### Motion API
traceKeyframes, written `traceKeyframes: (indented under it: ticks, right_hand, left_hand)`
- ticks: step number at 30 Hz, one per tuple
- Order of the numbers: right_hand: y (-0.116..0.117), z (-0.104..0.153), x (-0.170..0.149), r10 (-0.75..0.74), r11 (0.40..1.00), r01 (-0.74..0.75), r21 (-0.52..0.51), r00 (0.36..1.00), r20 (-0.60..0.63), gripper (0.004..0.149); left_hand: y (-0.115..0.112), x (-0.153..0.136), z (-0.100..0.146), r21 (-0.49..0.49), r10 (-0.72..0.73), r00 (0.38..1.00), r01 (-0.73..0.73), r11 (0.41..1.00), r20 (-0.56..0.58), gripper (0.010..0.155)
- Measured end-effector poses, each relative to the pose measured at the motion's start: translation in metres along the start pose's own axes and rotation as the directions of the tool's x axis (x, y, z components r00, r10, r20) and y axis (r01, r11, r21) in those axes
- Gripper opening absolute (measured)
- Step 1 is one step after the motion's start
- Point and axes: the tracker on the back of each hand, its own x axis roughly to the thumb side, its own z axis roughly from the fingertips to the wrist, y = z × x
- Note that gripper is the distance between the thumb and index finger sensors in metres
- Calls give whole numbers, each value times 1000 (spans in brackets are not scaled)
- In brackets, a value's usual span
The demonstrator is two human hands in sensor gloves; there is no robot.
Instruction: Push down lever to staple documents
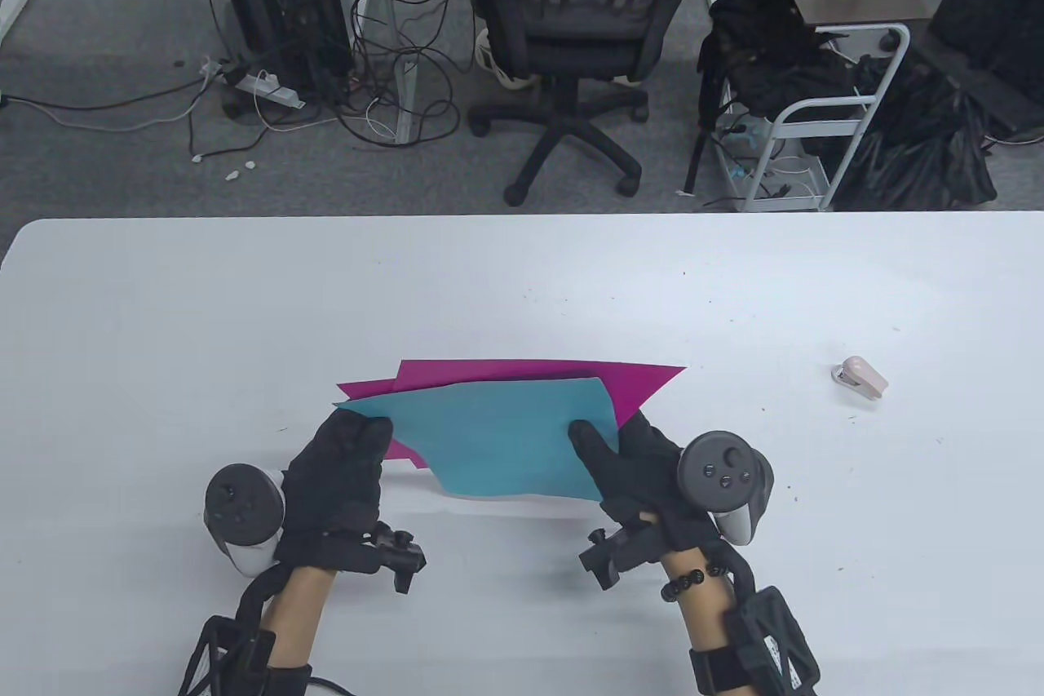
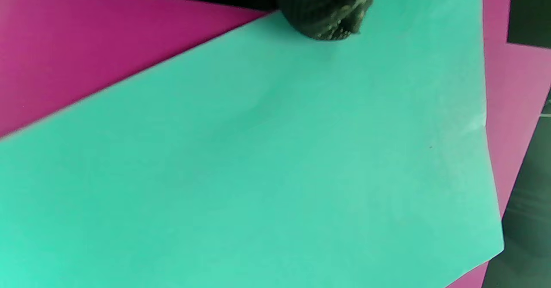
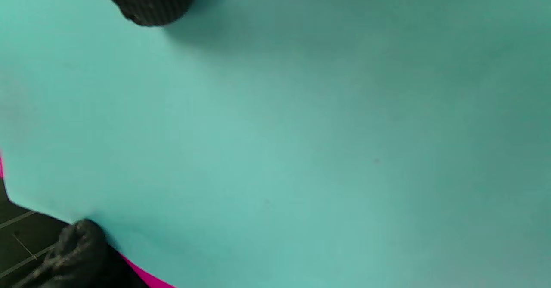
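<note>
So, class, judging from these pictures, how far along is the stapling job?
Done: the teal sheet lies over the magenta sheet. In hand: the left hand and right hand hold the skewed stack at its sides. Left: squaring the sheets, fetching the untouched stapler on the table, pressing its lever.

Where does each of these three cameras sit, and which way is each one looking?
Table view: sits high, looking down at the white table; both gloved hands, left hand and right hand, hold the teal sheet over the magenta sheet; a stapler lies apart.
Left wrist view: close above the teal sheet; one gloved fingertip shows at top.
Right wrist view: close above the teal sheet; gloved fingertips show at top and at bottom left.
Shared: all three show both sheets.
</note>
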Motion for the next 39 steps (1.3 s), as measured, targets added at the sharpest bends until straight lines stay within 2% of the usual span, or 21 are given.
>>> traceKeyframes:
  ticks: [3,6,10,24,29,39]
  right_hand:
    - [4,0,-9,27,999,-26,33,999,-24,83]
    - [5,-1,-15,61,997,-59,44,998,-33,84]
    - [5,-1,-19,68,996,-66,57,997,-37,85]
    - [6,0,-14,50,998,-50,50,999,0,83]
    - [6,0,-15,54,997,-54,59,999,-3,83]
    - [5,-1,-18,-13,997,14,76,1000,-24,84]
  left_hand:
    - [-3,-9,0,-13,17,1000,-17,1000,-18,41]
    - [-4,-11,0,-21,-33,999,33,999,-8,41]
    - [-6,-14,0,-44,5,1000,-6,999,-19,42]
    - [-9,-8,0,-73,53,999,-53,996,-7,45]
    - [-11,-9,0,-102,23,1000,-24,995,-2,56]
    - [-10,-17,0,-129,24,999,-30,991,-45,63]
